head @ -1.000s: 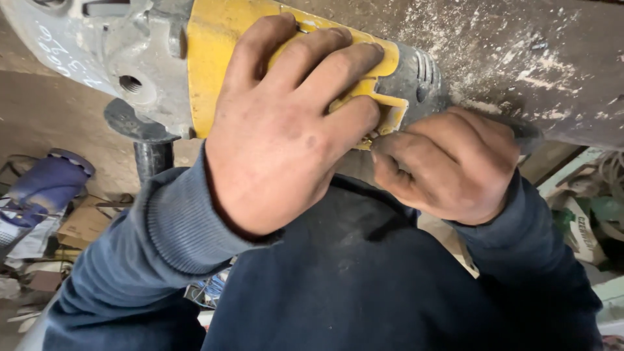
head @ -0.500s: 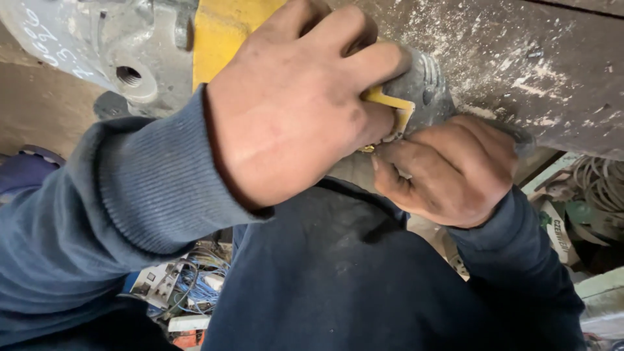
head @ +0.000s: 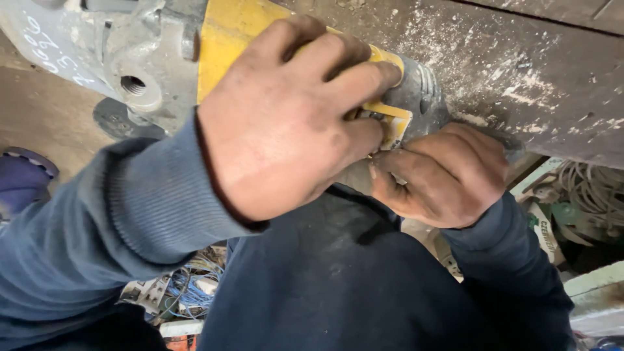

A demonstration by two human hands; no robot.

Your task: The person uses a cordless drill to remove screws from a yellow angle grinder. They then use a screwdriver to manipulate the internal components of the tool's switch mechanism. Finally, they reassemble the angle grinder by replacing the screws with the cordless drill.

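Across the upper half of the frame lies an angle grinder (head: 195, 58), its grey cast-metal gear head at the upper left, rough in texture and bearing a threaded round hole and white chalk-like marks, its smooth yellow plastic body running to a ribbed grey rear end near the upper middle. A small yellow rectangular label (head: 394, 125) sticks out from the body just right of centre. The left hand (head: 286, 123), dusty and grimy, wraps over the yellow body with fingers curled around it in a firm grasp. The right hand (head: 445, 175) sits just below and right of it, fingers bunched and pinching at the tool's rear beside the label; what lies between its fingertips is too hidden to tell. Both wrists end in ribbed dark blue knitted sleeves (head: 130, 214). Behind the tool, a dark, scratched workbench surface (head: 539, 71) speckled with pale dust fills the upper right. At the lower left lies a tangle of blue wires (head: 185, 292); at the right edge, a coil of pale cord (head: 595, 192).
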